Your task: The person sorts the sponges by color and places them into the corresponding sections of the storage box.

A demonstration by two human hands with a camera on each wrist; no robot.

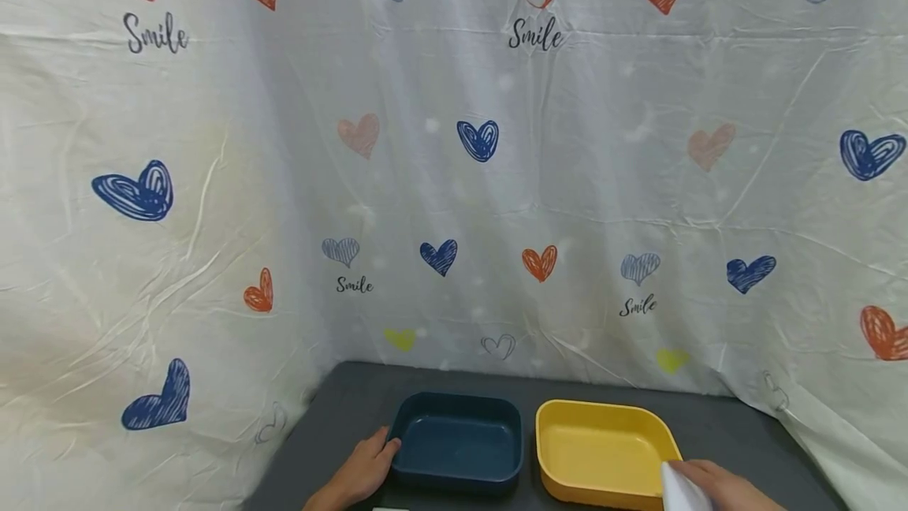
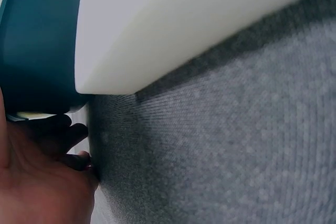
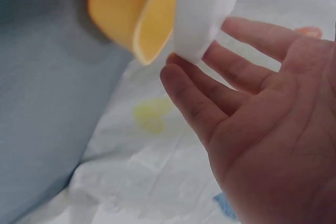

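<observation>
In the head view my left hand (image 1: 363, 468) is at the left side of a dark blue bin (image 1: 457, 483), its thumb and fingers at the rim. The left wrist view shows that hand's fingers (image 2: 77, 135) bent beside the bin's wall. My right hand (image 1: 723, 483) is at the right front corner of a yellow bin (image 1: 596, 493), holding a smooth white piece (image 1: 684, 491). Its fingertips (image 3: 170, 72) are at the edge of the white piece in the right wrist view. What the piece is, I cannot tell. Both bins look empty inside.
A large white object (image 2: 157, 30) with a straight lower edge stands on the grey table (image 2: 236, 129) near the blue bin. Behind the table hangs a white curtain (image 1: 426, 195) printed with hearts and "Smile". The bins stand side by side with a narrow gap.
</observation>
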